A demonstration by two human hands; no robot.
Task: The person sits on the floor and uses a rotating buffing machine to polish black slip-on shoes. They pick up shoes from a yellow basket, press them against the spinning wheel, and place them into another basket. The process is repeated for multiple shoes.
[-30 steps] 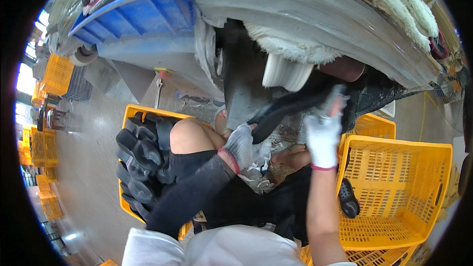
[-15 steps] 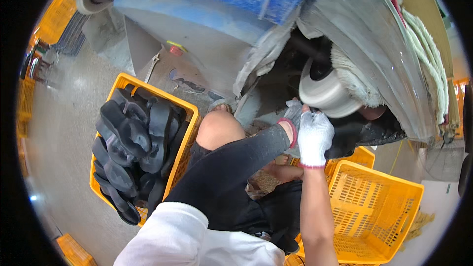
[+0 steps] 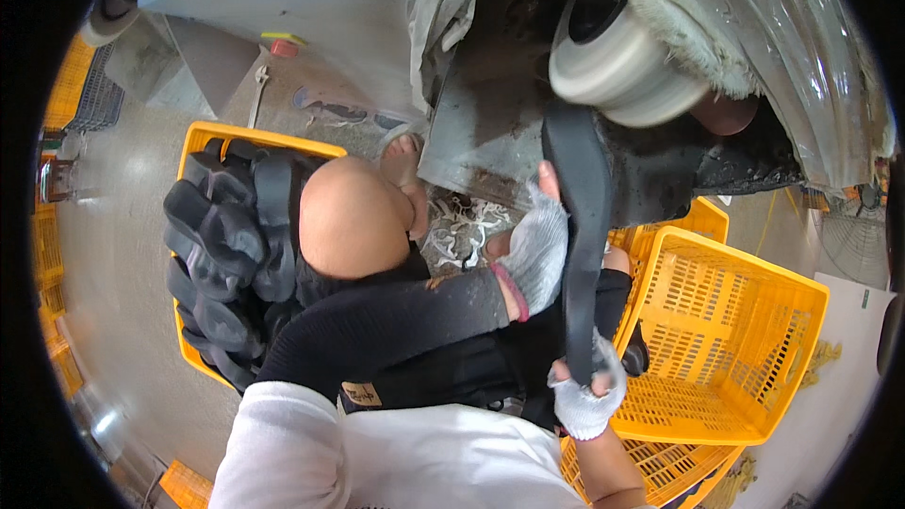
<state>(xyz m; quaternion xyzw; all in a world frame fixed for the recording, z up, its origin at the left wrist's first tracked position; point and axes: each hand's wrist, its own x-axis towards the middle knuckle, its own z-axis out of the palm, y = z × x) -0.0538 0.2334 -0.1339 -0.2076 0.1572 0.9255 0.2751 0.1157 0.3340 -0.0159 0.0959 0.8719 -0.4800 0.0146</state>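
A long black shoe sole (image 3: 581,198) stands roughly upright in the picture between my two hands, its far end just under a white wheel (image 3: 608,66) blurred by spinning. Whether the sole touches the wheel I cannot tell. My left hand (image 3: 539,250), in a grey-white glove with bare fingertips, holds the sole's left side; its thumb shows and the other fingers are mostly hidden. At the near end, my right hand (image 3: 589,394), in a white glove, is closed round the sole. More dark soles (image 3: 222,245) lie heaped in a yellow crate (image 3: 273,139) on my left.
Another yellow crate (image 3: 726,330) stands at my right, with more crates under and behind it. Plastic sheeting (image 3: 754,28) and white fleece (image 3: 679,19) hang round the wheel. Pale scraps (image 3: 462,231) litter the floor near my feet. A wrench (image 3: 259,94) lies farther left.
My hands were together at the wheel; now they are nearer me and apart, the right one well down. The sole has come into plain sight. The view has shifted too.
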